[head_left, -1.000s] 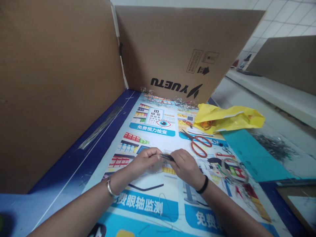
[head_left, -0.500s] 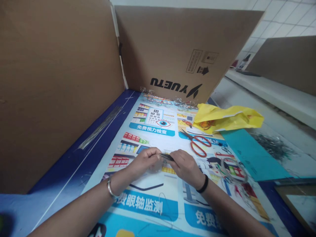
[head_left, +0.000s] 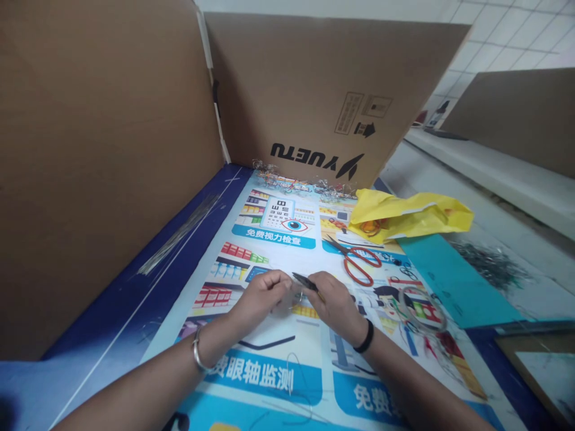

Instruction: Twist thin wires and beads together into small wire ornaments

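My right hand (head_left: 335,304) is closed around a pair of small dark pliers (head_left: 305,281), their pointed jaws directed left toward my other hand. My left hand (head_left: 267,292) is closed in a pinch on a thin wire (head_left: 298,296), which shows faintly as a small curl below the plier tips. A narrow gap lies between the jaws and my left fingertips. Beyond my right hand, red-handled scissors (head_left: 359,263) lie on the printed poster sheet (head_left: 305,258). Loose bent wire (head_left: 294,374) rests on the sheet closer to me.
Straight wires (head_left: 179,233) lie along the left. Cardboard panels (head_left: 314,84) stand at the back and left, with tangled wire pieces (head_left: 287,175) at their foot. On the right are a yellow bag (head_left: 417,209), a wire coil (head_left: 422,308) and a dark wire heap (head_left: 487,263).
The pliers have drawn back slightly from my left fingers and their jaws now show clearly. My hands have parted a little; the whole view has shifted slightly.
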`<state>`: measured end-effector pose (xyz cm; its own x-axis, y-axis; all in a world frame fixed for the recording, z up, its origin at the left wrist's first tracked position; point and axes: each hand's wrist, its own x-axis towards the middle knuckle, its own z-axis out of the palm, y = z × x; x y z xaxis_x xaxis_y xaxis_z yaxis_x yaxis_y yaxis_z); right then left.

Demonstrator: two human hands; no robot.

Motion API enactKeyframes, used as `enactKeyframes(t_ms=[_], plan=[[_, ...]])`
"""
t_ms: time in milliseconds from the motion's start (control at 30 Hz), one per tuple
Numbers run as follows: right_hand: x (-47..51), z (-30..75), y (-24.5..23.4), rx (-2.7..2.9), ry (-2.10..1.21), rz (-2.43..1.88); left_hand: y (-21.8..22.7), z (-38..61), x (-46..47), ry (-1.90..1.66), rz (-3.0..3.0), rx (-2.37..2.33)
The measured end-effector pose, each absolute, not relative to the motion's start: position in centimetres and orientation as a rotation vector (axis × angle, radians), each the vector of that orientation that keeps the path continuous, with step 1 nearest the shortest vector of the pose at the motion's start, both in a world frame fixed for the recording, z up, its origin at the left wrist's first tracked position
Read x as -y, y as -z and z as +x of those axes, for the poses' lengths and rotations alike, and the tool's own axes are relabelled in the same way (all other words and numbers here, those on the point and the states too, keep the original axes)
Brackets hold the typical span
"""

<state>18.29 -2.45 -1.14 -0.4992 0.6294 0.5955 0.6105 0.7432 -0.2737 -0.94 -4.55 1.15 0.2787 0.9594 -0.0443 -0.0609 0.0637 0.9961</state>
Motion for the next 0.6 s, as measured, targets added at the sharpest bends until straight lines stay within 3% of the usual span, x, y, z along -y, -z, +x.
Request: enactKeyframes(t_ms=[367, 600], plan=[[3.22, 17.50, 1.11, 2.256, -0.186, -1.057, -0.88, -0.93, 4.91, -1.276, 1.835, -1.385], [3.30, 17.47, 1.14, 2.234, -0.228, -1.069, -0.71, -0.86, 4.89, -1.203, 1.796, -1.349]])
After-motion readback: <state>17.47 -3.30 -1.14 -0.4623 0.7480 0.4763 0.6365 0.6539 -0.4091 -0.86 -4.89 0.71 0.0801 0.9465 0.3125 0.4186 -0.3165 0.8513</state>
